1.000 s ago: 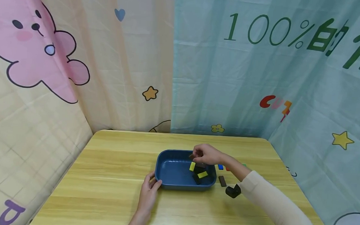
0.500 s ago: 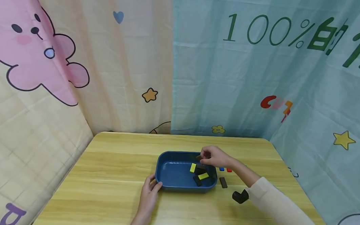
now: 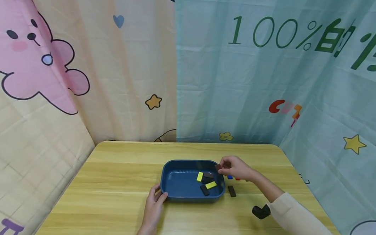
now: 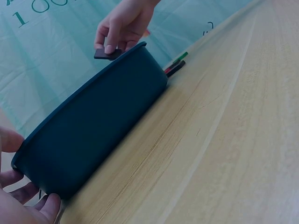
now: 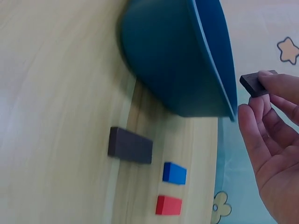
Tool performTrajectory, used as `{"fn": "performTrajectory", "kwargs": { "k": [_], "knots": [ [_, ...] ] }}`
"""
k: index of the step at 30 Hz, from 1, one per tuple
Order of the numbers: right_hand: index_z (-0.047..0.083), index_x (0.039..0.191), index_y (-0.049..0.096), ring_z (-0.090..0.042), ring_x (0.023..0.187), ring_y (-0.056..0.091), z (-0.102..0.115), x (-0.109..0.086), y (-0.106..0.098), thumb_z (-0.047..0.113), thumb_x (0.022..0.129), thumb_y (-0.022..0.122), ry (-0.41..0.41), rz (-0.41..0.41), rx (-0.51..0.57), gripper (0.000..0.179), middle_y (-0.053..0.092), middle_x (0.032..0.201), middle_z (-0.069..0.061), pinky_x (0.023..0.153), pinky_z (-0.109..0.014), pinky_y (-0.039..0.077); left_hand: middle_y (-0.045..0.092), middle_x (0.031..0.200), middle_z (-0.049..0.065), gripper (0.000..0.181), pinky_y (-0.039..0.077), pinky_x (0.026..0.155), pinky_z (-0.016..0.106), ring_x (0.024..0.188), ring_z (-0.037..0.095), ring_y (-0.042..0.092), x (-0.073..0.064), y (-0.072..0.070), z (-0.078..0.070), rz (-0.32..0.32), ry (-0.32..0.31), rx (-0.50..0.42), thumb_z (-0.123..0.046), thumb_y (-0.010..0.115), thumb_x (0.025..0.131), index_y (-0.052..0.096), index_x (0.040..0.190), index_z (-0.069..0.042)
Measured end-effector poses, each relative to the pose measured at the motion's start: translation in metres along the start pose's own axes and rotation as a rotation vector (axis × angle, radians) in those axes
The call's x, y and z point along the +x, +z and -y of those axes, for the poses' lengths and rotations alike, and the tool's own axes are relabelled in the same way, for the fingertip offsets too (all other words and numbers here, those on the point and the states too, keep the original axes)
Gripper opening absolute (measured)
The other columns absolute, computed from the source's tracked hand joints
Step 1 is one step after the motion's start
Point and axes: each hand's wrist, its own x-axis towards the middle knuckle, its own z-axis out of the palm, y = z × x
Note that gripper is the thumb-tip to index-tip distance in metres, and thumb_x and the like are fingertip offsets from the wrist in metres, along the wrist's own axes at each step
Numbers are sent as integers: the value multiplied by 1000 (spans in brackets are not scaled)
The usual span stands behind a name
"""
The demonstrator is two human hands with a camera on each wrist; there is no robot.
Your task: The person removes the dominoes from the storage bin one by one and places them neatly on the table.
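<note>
A dark blue plastic basin (image 3: 187,199) stands on the table, with several dark and yellow blocks inside its right half, such as a yellow block (image 3: 211,185). My left hand (image 3: 152,207) grips the basin's near left corner, thumb at the front and fingers along the side. My right hand (image 3: 236,168) is at the basin's far right rim and pinches a dark brown block (image 5: 254,85) between thumb and fingers. In the right wrist view, that block is held up off the table, beside the rim.
Right of the basin lie a dark brown block (image 5: 131,145), a blue block (image 5: 174,173) and a red block (image 5: 168,205). The left wrist view shows a green piece (image 4: 180,57) there too. Printed curtains (image 3: 234,81) hang behind the wooden table (image 3: 120,185).
My right hand has moved rightward from above the basin to its right rim, still pinching the dark brown block. The left hand keeps its grip on the basin's corner.
</note>
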Motion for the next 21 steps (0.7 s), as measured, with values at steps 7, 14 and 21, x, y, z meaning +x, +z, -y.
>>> {"fn": "performTrajectory", "kwargs": {
  "k": [7, 14, 21],
  "knots": [
    [4, 95, 66, -18, 68, 60, -10, -15, -2, 11, 98, 73, 21, -50, 40, 10, 65, 83, 0, 64, -30, 53, 46, 148, 33, 46, 43, 108, 56, 137, 48, 45, 0, -1, 0, -2, 10, -1, -8, 56, 105, 43, 147, 7],
    [0, 99, 65, -21, 73, 63, -21, -34, -2, 7, 98, 71, 91, -59, 124, 9, 64, 85, -5, 66, -42, 59, 47, 148, 31, 45, 43, 108, 55, 136, 45, 47, 1, 1, 1, -4, -1, 9, -8, 56, 105, 44, 147, 5],
    [-2, 104, 68, -22, 80, 63, -38, -50, 2, 8, 96, 74, 146, -81, 121, 14, 65, 89, -5, 69, -34, 58, 47, 149, 30, 45, 42, 109, 56, 137, 45, 46, 2, 0, 1, -6, -11, 6, -9, 56, 105, 44, 147, 5]
  ]
}}
